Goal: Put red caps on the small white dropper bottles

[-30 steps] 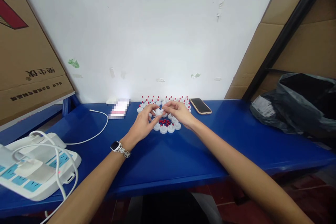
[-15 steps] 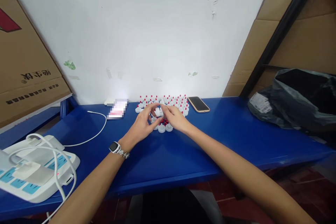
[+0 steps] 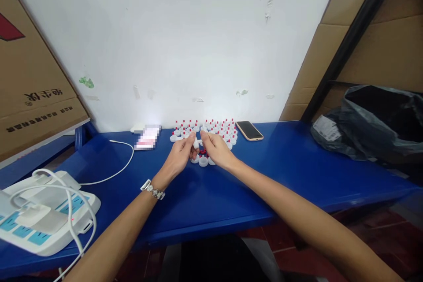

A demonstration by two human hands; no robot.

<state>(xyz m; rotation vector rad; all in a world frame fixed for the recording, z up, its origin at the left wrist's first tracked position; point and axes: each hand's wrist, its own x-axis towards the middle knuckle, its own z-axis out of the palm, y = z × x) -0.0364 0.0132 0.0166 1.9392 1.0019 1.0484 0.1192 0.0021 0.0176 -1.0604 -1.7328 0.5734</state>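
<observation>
A white plastic nozzle cap (image 3: 196, 144) is pinched between the thumb and fingers of my left hand (image 3: 180, 155), held just above the table with its narrow end towards the right. My right hand (image 3: 218, 149) is closed at that narrow end; whatever its fingertips grip is hidden. Below and between the hands lie small red tips (image 3: 203, 152) in a little heap. Several bare white nozzle caps (image 3: 203, 161) sit in front of them. Behind my hands stand rows of white caps with red tips (image 3: 228, 132).
A phone (image 3: 250, 131) lies right of the rows on the blue table (image 3: 284, 172). To the left are a blurred pink-and-white item (image 3: 148, 137), a white cable (image 3: 127, 164) and a power strip (image 3: 42, 216). A dark plastic bag (image 3: 370, 123) rests at the right.
My left hand has turned and closed more tightly round the white cap, tipping it sideways. My right fingers have drawn in at its narrow end. The rows behind look the same.
</observation>
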